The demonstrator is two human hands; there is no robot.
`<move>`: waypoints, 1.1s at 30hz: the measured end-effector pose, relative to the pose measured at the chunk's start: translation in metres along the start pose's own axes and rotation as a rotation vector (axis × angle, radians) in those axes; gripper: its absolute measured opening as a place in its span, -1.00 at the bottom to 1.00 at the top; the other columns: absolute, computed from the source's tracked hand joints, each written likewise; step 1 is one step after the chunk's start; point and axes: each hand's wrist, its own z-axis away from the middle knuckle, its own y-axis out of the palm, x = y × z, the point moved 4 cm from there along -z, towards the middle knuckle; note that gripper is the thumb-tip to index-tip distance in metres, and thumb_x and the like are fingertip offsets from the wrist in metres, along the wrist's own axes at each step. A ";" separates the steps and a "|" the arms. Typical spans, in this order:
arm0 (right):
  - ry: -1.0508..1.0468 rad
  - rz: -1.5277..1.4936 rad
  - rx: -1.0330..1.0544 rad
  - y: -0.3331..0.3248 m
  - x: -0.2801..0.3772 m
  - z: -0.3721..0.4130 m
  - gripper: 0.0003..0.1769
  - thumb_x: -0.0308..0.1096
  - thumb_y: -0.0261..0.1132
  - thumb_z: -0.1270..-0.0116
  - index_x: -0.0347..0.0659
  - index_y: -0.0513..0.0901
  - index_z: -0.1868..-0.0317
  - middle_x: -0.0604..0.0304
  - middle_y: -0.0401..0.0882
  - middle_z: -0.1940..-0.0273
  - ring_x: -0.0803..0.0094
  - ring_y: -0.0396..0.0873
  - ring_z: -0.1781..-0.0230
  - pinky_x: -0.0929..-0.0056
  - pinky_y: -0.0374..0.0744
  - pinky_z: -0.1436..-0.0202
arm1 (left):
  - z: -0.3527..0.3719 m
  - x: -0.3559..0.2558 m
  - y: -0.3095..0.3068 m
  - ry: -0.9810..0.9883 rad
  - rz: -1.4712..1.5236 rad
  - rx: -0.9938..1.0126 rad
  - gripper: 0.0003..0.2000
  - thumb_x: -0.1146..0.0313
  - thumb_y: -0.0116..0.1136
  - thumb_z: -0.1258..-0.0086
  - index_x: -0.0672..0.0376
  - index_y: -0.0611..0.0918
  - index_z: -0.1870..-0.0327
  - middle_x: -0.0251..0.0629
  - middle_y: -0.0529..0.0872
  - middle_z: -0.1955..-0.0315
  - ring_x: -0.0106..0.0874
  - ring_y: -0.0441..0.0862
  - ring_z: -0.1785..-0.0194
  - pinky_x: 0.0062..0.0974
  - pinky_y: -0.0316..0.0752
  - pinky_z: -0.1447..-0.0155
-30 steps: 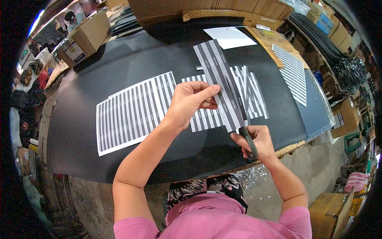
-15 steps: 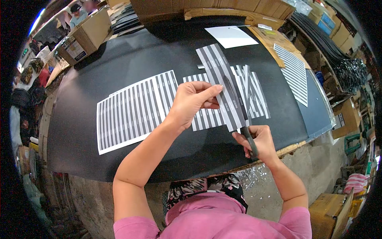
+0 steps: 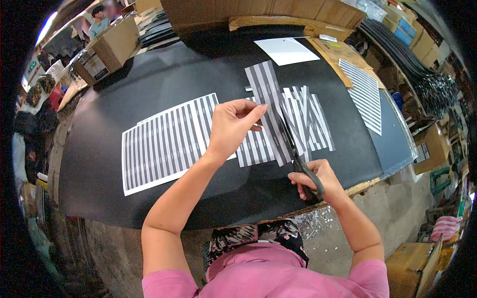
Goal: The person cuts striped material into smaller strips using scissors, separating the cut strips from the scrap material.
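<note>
My left hand pinches a long striped grey-and-white label strip and holds it up above the black table. My right hand grips black scissors at the table's near edge, their blades running up along the strip's right side. A narrower cut piece has come away to the right of the blades. Under the held strip lies a pile of cut striped pieces. A large striped sheet lies flat to the left of my left hand.
A white sheet lies at the table's far side, and another striped sheet rests at the right. Cardboard boxes stand at the far left and along the back. A person is in the background. Paper scraps litter the floor below.
The scissors have advanced up the strip, and a narrow piece has split off to the right. The held strip has lowered and shifted slightly; my right hand dropped a little toward the table edge.
</note>
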 end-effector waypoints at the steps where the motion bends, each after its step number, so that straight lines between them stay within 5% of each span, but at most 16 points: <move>1: -0.001 -0.011 0.011 0.000 -0.001 -0.001 -0.68 -0.26 0.42 -0.09 -0.36 0.57 0.58 0.21 0.50 0.70 0.54 0.47 0.75 0.57 0.43 0.68 | 0.000 -0.001 0.000 0.013 -0.011 -0.001 -0.80 0.32 0.24 -0.27 0.30 0.64 0.39 -0.33 0.64 0.52 -0.60 0.58 0.47 -0.64 0.58 0.38; 8: 0.035 -0.061 0.020 0.002 0.001 0.001 -0.73 -0.35 0.38 -0.07 -0.45 0.56 0.50 0.12 0.52 0.67 0.45 0.51 0.72 0.54 0.49 0.62 | 0.002 0.006 0.006 -0.118 0.099 0.060 -0.81 0.33 0.24 -0.27 0.31 0.64 0.38 -0.33 0.64 0.53 -0.61 0.58 0.47 -0.66 0.57 0.37; 16: 0.081 -0.168 0.154 0.005 0.000 0.005 -0.73 -0.36 0.37 -0.07 -0.45 0.57 0.51 0.08 0.53 0.66 0.41 0.52 0.72 0.51 0.48 0.63 | -0.001 -0.004 -0.003 0.157 -0.187 -0.087 -0.81 0.34 0.23 -0.27 0.33 0.65 0.41 -0.35 0.64 0.58 -0.62 0.58 0.53 -0.67 0.56 0.42; 26: 0.142 -0.288 0.301 0.010 0.004 0.010 -0.71 -0.33 0.37 -0.04 -0.46 0.57 0.51 0.08 0.53 0.65 0.41 0.51 0.72 0.52 0.44 0.66 | -0.004 -0.017 -0.014 0.169 -0.259 -0.067 -0.78 0.32 0.24 -0.27 0.35 0.64 0.41 -0.33 0.63 0.60 -0.62 0.58 0.55 -0.66 0.56 0.43; 33: 0.032 -0.152 0.189 0.009 0.000 -0.002 -0.72 -0.32 0.37 -0.05 -0.44 0.57 0.50 0.09 0.53 0.65 0.41 0.52 0.70 0.52 0.45 0.64 | -0.001 0.007 -0.002 -0.296 0.161 0.127 -0.82 0.30 0.28 -0.22 0.24 0.63 0.43 -0.42 0.58 0.65 -0.59 0.56 0.57 -0.65 0.55 0.42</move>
